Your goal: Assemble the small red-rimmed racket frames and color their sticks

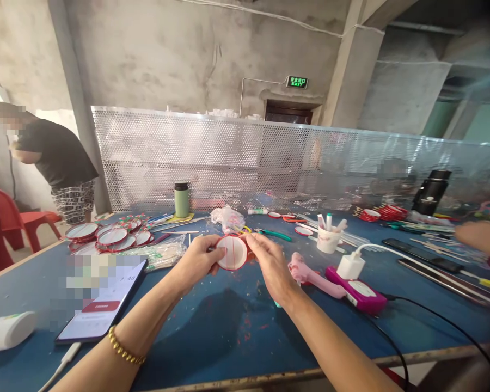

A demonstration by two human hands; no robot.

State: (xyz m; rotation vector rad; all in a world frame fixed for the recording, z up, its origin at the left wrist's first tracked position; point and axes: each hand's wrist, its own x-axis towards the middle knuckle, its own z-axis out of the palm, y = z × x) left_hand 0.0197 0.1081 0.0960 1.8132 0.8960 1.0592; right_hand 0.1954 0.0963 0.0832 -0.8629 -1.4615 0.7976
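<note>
Between my hands, above the blue table, is a small white disc with a red rim (233, 253); a thin reddish line runs down its face. My left hand (204, 258) pinches its left edge, the thumb lying over the white face. My right hand (269, 261) has its fingertips pressed together at the upper right of the rim; whether they hold a separate piece there I cannot make out. Just right of that hand lies a pink glue gun (310, 275). A pile of similar red-rimmed discs (112, 236) lies at the left back.
A phone (106, 299) leans at left beside a white bottle (8, 331). A magenta power strip (357, 291) with a charger and cables sits at right. Behind stand a paper cup (328, 239), a green bottle (182, 198), a black thermos (430, 193) and a perforated metal screen (212, 152).
</note>
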